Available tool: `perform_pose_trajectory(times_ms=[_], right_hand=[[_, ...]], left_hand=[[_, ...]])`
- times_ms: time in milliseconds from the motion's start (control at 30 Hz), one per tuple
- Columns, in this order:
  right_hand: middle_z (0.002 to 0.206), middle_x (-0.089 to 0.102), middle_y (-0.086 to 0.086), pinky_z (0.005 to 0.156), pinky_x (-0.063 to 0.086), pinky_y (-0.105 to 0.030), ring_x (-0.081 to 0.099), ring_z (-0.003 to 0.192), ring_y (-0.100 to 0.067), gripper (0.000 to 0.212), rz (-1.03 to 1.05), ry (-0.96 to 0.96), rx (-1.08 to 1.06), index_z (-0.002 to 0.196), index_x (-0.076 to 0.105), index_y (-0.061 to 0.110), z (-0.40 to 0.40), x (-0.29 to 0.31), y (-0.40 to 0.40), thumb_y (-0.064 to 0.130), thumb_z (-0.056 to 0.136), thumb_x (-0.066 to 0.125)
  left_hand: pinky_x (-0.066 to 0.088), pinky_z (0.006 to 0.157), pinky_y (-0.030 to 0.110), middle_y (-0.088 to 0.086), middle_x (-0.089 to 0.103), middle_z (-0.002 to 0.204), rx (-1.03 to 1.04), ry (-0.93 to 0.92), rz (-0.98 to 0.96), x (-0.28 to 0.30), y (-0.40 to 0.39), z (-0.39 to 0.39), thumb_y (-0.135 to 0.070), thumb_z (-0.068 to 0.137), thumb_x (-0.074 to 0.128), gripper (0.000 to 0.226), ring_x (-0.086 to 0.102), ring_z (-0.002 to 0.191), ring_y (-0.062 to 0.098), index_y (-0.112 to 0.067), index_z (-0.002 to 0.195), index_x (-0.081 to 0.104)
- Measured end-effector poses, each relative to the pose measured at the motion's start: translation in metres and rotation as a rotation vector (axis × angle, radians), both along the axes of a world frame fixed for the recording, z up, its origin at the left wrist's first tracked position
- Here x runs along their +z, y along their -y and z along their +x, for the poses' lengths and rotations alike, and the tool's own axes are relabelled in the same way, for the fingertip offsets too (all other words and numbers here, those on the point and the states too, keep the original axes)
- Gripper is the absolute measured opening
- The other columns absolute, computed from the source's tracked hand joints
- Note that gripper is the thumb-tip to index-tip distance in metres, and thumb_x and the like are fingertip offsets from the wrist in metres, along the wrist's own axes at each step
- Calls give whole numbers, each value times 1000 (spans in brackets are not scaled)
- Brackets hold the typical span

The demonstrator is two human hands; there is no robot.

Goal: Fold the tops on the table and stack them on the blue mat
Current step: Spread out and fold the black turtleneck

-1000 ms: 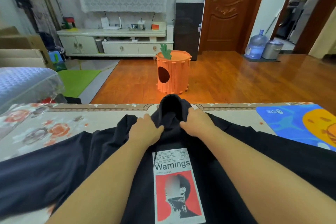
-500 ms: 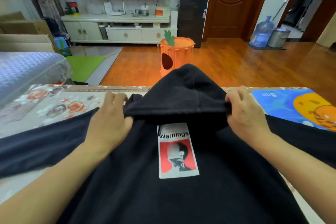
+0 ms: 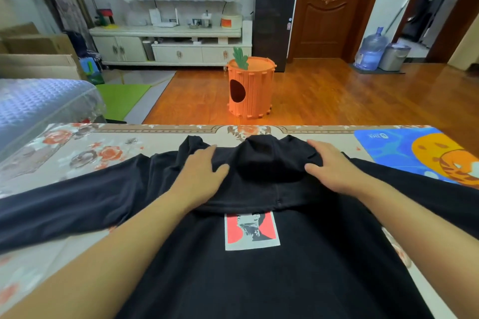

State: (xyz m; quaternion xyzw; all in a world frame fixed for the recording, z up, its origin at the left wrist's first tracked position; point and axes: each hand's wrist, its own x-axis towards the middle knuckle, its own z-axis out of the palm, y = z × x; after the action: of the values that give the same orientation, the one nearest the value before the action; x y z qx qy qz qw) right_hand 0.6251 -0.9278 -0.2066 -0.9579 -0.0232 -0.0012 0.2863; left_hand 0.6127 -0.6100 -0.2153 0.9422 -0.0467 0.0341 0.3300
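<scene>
A black hooded top (image 3: 259, 280) lies spread across the table, sleeves stretched out to both sides, a red and white printed patch (image 3: 251, 232) on its middle. Its hood (image 3: 267, 163) is folded down over the upper body and covers the top of the patch. My left hand (image 3: 201, 171) presses flat on the fabric left of the hood. My right hand (image 3: 330, 167) presses flat on the right of it. The blue mat (image 3: 388, 145) with an orange cartoon figure lies at the table's far right, and the right sleeve runs along its near edge.
The table carries a floral cloth (image 3: 77, 153), bare at the far left. Beyond its far edge stands an orange carrot-shaped stool (image 3: 250, 88) on a wooden floor. A covered blue bed (image 3: 33, 106) is at the left.
My hands have laid the lifted hood down flat onto the top's body, hiding the patch's upper text. Both hands went from gripping the hood's edges to pressing flat on it.
</scene>
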Motion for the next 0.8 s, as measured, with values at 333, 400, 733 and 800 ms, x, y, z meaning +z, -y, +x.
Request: perform_pose_trajectory(times_ms=[333,400,733,800], right_hand=[[80,65,6,65,43,-18,58,76,-8,7,347,202,52,87,68,21,39,20,-26,18,94,69],[73,61,11,62,43,-17,53,68,-2,12,484,315,92,83,66,21,23,51,-20,16,94,69],[113,67,20,96,42,-20,61,112,-3,17,87,-117,397,84,67,34,-152,21,5,21,83,77],[92,73,9,85,52,-29,69,88,-7,16,263,-53,105,79,69,27,-158,12,10,14,89,71]], left_hand=[[49,80,35,1,70,91,-38,76,-469,6,3,48,-31,99,58,14,63,85,12,-21,94,67],[49,76,32,-6,67,84,-131,184,-506,34,-12,36,-27,101,56,11,60,78,8,-24,92,62],[38,96,8,-22,65,110,-258,-24,-8,15,-74,-139,-29,84,66,16,59,111,0,-37,98,70],[53,88,23,-12,69,96,37,-145,-154,-1,-79,-138,-15,90,66,19,66,86,7,-33,93,69]])
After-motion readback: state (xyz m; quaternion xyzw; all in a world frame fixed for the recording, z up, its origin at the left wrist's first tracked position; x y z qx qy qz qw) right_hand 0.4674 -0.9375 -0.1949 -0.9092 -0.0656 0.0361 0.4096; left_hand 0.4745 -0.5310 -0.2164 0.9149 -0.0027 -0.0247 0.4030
